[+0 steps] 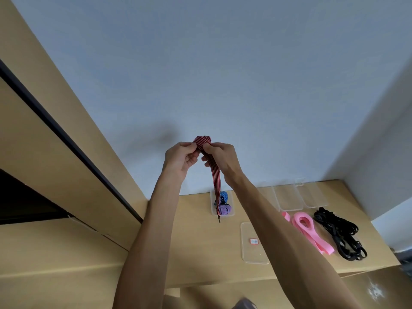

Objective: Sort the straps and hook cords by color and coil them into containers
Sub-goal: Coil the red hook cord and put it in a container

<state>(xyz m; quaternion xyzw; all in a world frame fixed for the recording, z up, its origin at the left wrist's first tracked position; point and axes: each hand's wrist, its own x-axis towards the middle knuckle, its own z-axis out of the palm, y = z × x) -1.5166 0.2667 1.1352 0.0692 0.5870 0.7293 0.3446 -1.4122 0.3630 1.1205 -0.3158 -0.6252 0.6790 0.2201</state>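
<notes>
Head view: the left hand (181, 158) and right hand (219, 158) both pinch a folded red-and-black striped cord (209, 157), held high above the table (196, 237). Its tail hangs toward a clear container (213, 205) holding blue and purple coils.

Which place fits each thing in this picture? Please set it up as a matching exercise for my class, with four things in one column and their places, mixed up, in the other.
Things:
1. red and black striped strap
2. blue and purple coils
3. pink strap
4. black cords

Places:
A. heaped at the right end of the table
B. lying loose on the table, just left of the black heap
C. held up by both hands, left hand and right hand, one end hanging down
D. inside a clear container at the back of the table

Pairs: 1-C, 2-D, 3-B, 4-A
</notes>
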